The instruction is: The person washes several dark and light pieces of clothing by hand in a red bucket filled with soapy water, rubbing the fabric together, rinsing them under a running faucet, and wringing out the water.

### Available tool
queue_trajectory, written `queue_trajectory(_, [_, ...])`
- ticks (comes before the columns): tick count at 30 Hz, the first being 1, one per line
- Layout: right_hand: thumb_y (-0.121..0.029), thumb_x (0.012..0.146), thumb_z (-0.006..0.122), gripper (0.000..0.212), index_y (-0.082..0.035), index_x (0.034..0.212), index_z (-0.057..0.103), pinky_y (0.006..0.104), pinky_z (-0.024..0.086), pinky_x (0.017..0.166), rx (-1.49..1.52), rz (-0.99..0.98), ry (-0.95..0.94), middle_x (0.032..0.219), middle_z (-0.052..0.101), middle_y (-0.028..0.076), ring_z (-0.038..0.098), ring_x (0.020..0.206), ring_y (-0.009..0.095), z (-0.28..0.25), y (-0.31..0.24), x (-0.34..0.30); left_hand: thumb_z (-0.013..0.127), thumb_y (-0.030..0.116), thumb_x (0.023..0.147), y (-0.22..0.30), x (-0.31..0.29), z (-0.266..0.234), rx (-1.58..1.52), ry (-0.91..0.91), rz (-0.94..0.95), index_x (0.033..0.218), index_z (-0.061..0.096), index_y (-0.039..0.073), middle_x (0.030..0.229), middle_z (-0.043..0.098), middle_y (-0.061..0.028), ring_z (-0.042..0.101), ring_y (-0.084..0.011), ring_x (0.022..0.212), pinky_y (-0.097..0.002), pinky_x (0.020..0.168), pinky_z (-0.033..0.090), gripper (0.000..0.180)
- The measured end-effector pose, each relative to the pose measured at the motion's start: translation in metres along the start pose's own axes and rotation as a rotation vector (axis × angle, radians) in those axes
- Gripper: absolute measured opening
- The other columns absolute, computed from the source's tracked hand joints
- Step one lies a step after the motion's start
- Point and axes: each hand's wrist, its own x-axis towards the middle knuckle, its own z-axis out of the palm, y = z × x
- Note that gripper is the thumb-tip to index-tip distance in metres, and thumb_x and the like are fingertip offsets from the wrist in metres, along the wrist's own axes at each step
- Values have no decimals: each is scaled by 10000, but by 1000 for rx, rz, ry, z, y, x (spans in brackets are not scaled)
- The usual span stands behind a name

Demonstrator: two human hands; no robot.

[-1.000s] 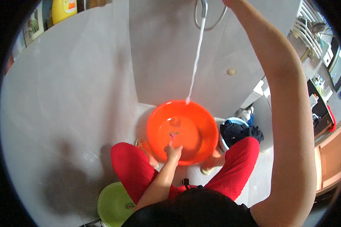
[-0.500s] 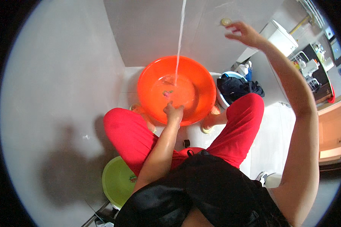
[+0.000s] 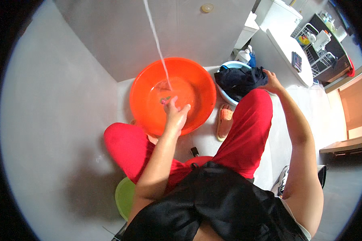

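Observation:
A stream of water [image 3: 157, 44] falls into the large orange basin [image 3: 203, 86] between my feet. My left hand [image 3: 176, 116] is over the near side of this basin, below the stream, fingers apart and holding nothing. A dark garment [image 3: 237, 82] is heaped in a light blue basin [image 3: 229, 99] to the right. At the garment's right edge, my right hand [image 3: 272, 82] has its fingers closed on the cloth, just beyond my right knee.
Behind the blue basin stand a white bottle [image 3: 243, 55] and a blue one. A white toilet [image 3: 283, 48] is at the right, a phone [image 3: 296, 62] lying on it. Walls rise left and ahead. A green basin [image 3: 124, 197] sits by my left thigh.
My right hand has come down from the wall by the round fitting to the dark garment. My left hand has shifted slightly farther over the orange basin. The view has swung right.

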Motion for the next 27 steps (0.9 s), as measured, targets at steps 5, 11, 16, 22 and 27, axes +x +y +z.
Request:
queue_trajectory(5, [-401, 400, 905, 1290, -282, 1454, 172, 543, 214, 1086, -157, 90, -69, 1452, 161, 309, 221, 1312, 509, 45, -10, 30, 702, 173, 777, 56, 48, -17, 180, -164, 265, 1318, 393, 96, 1316, 279, -173, 474, -278, 1098, -380, 934, 438, 628])
queue_trajectory(11, [-235, 442, 912, 1282, -443, 1423, 114, 586, 320, 1024, -12, 209, -130, 1507, 116, 189, 162, 1323, 534, 96, 4, 47, 637, 178, 837, 118, 86, -19, 451, -111, 267, 1345, 379, 102, 1344, 293, -157, 476, -293, 1151, -382, 904, 463, 575])
queue_trajectory(16, [-101, 485, 792, 885, -191, 1280, 415, 451, 346, 1014, -17, 131, 93, 1217, 504, 163, 447, 1169, 381, 105, 6, 62, 613, 160, 863, 106, 110, -17, 365, -128, 101, 1353, 354, 10, 1346, 329, -154, 526, -255, 1101, -334, 897, 469, 574])
queue_trajectory(22, [-56, 530, 763, 609, -74, 1104, 560, 363, 490, 867, 241, 110, 160, 1020, 642, 161, 616, 970, 311, 57, 12, 71, 612, 146, 873, 114, 112, -24, 433, -53, 307, 1321, 409, 26, 1341, 327, -154, 531, -216, 1076, -327, 927, 447, 507])
queue_trajectory(27, [-15, 585, 745, 606, -36, 1158, 549, 351, 494, 876, 294, 26, 219, 1044, 649, 137, 625, 968, 248, -28, -49, 67, 623, 147, 871, 130, 105, -43, 433, 37, 313, 1311, 424, 27, 1339, 333, -141, 531, -209, 1078, -315, 922, 447, 498])
